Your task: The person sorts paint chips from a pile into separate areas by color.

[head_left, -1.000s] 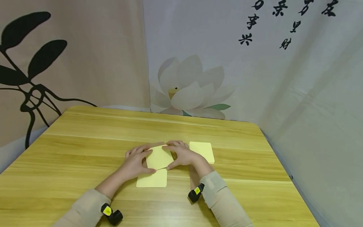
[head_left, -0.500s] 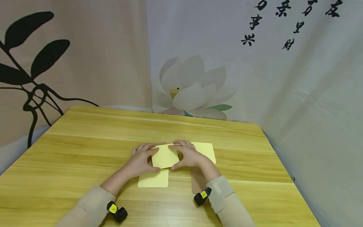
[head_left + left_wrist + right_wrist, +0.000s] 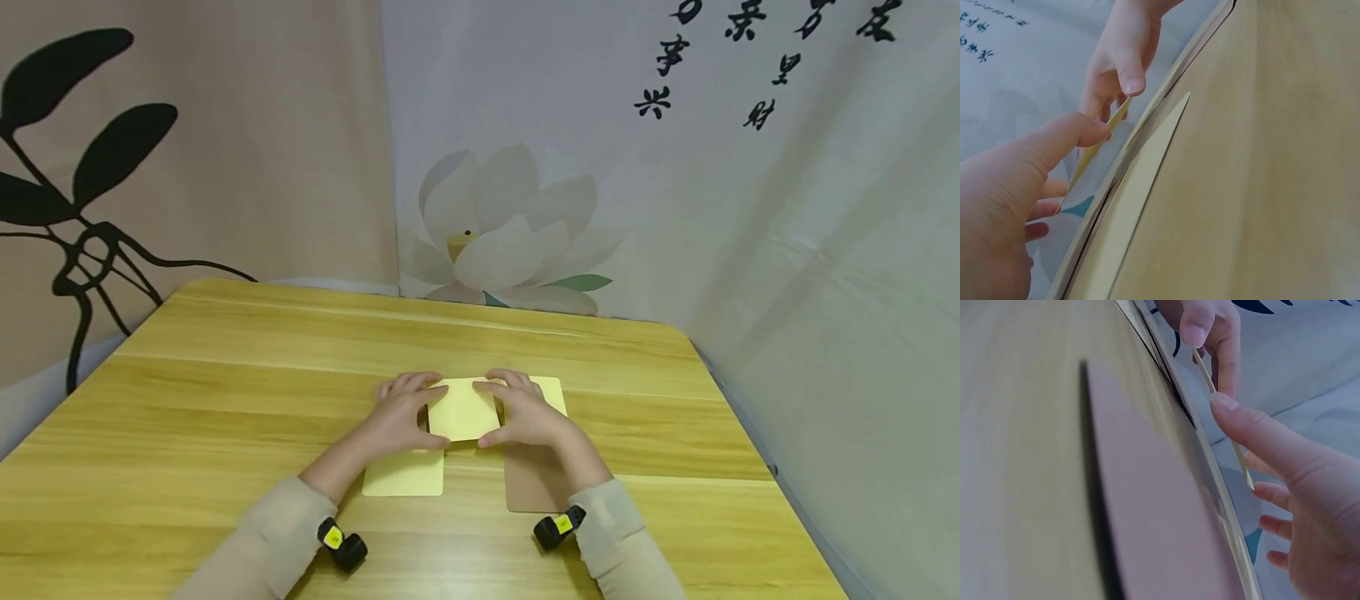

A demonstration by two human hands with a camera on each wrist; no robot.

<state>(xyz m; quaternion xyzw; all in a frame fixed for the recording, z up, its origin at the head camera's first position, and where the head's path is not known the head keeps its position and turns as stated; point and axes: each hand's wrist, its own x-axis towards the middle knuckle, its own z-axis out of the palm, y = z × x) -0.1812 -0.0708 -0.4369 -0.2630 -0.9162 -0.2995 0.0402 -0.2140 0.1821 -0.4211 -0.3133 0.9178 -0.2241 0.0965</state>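
Observation:
Between my two hands, a yellow square card point(image 3: 463, 410) is held up over the table. My left hand point(image 3: 401, 417) pinches its left side, thumb at the near edge and fingers at the far edge. On the opposite side, my right hand point(image 3: 525, 412) pinches it the same way. The left wrist view shows the card point(image 3: 1088, 156) almost edge-on, tilted and raised above the tabletop. Below my left hand lies another yellow card point(image 3: 403, 475), and under my right wrist a brown card point(image 3: 534, 479). A further yellow card point(image 3: 555, 392) is partly hidden behind my right hand.
The wooden table point(image 3: 187, 433) has rounded far corners. Behind it hangs a pale cloth backdrop point(image 3: 525, 83) with a printed flower, dark leaves and writing. Each sleeve cuff carries a black wrist camera, one at the left point(image 3: 345, 547) and one at the right point(image 3: 558, 527).
Both hands have carried the held card to the right and levelled its tilt in the head view. More of the brown card shows now, while the right-hand yellow card is more covered.

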